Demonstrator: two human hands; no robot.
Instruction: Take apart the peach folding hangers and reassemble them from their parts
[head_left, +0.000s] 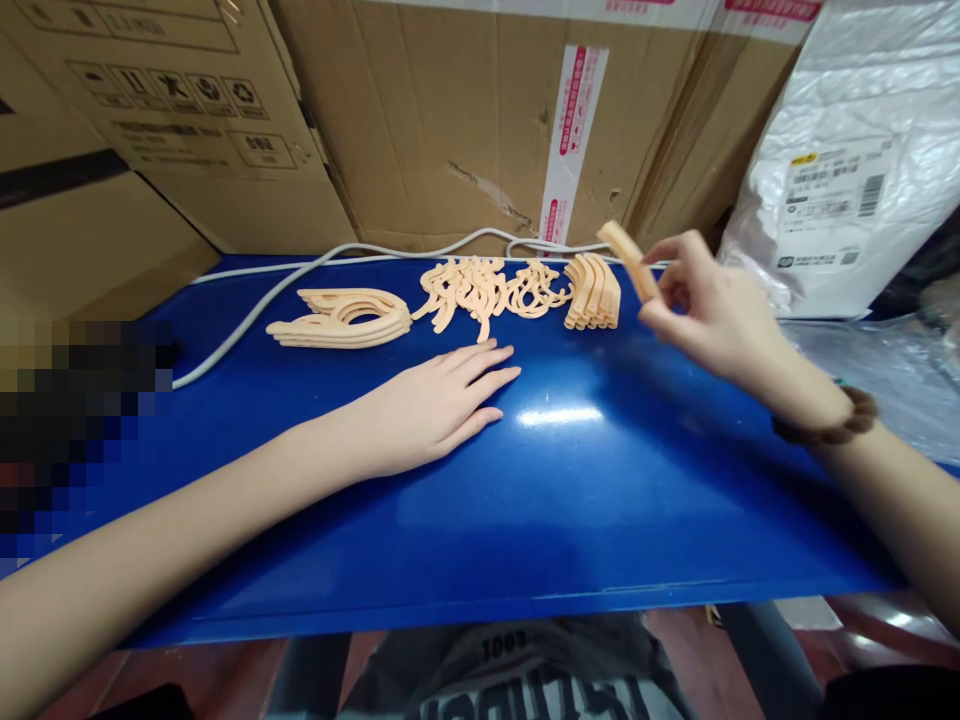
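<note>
My right hand (697, 300), raised at the right, pinches a pale curved wooden-looking strip (628, 258) between thumb and fingers. Just left of that strip stands a bundle of similar curved pieces (592, 292), packed side by side. My left hand (442, 405) lies flat on the blue table (525, 530), fingers stretched out and holding nothing. Beyond its fingertips is a loose pile of small curly pieces (465, 290), with more thin curled pieces (534, 290) beside it. Farther left lies a stack of larger curved pieces (341, 320) in the same pale colour.
A white cable (255, 318) runs along the table's back and left. Cardboard boxes (450, 120) wall off the far side and left. A white plastic parcel (832, 170) stands at the back right, near clear plastic film (877, 370). The table's front edge is close to my body.
</note>
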